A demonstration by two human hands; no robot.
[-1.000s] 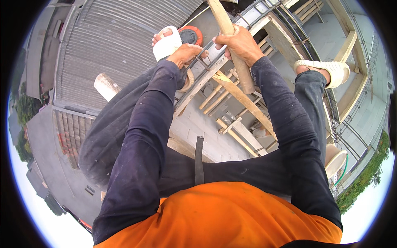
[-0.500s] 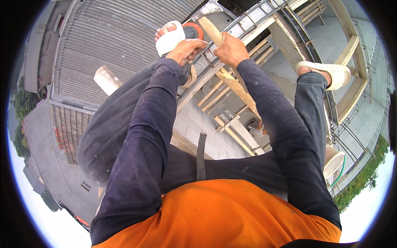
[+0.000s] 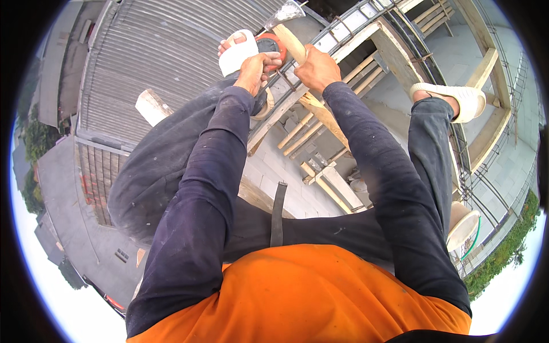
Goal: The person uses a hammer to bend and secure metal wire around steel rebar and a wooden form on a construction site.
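My right hand [image 3: 318,70] is wrapped round the wooden handle of a hatchet [image 3: 291,43]. Its grey metal head points up and away, to the left of the hand. Just left of it, my left hand [image 3: 255,72] has its fingers curled together; whatever they hold, if anything, is too small to make out. That hand is close to the steel rebar [image 3: 293,84], which runs along a concrete-grey beam form. Beyond the left fingers lies a round dark object with an orange-red rim [image 3: 271,48], partly hidden by the hand.
My feet, in a white sandal [image 3: 238,54] and a cream sandal [image 3: 449,102], are set wide apart. Timber forms [image 3: 394,56] and rebar edge a drop to a block-paved level below. A corrugated roof [image 3: 166,54] spreads at left; a pale bucket [image 3: 462,228] stands at right.
My left hand has drawn back from the rebar, its fingers curling in more. The right hand and the hatchet stay almost where they were.
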